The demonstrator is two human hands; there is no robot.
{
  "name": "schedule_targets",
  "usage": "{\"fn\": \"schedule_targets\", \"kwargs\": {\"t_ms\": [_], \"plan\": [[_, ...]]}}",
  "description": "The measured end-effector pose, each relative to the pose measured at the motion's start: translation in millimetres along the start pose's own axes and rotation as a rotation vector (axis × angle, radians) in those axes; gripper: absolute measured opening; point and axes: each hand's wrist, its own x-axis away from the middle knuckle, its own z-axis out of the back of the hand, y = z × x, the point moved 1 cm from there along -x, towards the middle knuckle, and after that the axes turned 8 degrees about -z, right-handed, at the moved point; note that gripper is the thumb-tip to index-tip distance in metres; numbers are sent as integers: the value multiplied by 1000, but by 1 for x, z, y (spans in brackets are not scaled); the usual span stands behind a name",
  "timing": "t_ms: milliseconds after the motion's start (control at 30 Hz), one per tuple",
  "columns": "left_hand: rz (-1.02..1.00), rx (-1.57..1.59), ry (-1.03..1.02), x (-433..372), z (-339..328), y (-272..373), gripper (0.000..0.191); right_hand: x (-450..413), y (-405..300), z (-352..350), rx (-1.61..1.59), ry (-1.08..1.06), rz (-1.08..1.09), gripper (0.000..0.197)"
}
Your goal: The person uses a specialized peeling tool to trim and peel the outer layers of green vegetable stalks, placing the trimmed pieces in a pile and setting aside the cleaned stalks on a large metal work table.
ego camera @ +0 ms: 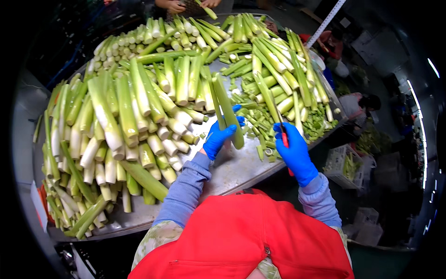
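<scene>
Both hands wear blue gloves. My left hand (221, 134) grips thick green vegetable stalks (227, 110) with pale ends elsewhere in the heap, held upright above the metal table (240, 167). My right hand (296, 151) is closed on the red handle of a knife (284, 138), its dark narrow blade pointing away from me over the cut pieces. Left of my left hand lies a large pile of trimmed stalks (139, 118), white and green. Small chopped green pieces (259, 123) lie between my hands, with longer stalks (275, 76) behind them.
A person's hands (177, 6) hold a stalk across the table. Other people (359, 104) are at the right, beyond the table edge. A white plastic crate (343, 165) with greens stands on the floor there. A perforated metal post (325, 23) rises at the far right corner.
</scene>
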Motion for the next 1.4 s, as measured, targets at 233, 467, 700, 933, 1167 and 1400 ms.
{"fn": "schedule_targets", "kwargs": {"t_ms": [233, 467, 700, 933, 1167, 1400], "plan": [[123, 126, -156, 9, -3, 67, 93, 10, 43, -21, -369, -82, -130, 25], [169, 66, -105, 17, -8, 86, 90, 8, 81, -36, -484, -154, -190, 25], [229, 68, -103, 12, -8, 84, 92, -4, 102, -41, -516, -262, -282, 27], [234, 34, 5, 1, -6, 87, 83, -23, 121, -58, -493, -251, -203, 29], [107, -773, 424, -79, 32, 154, 48, -69, 135, -28, -60, 116, -56, 34], [975, -2166, 316, -158, 113, 197, 37, -115, 152, -21, 330, 130, -13, 29]]}}
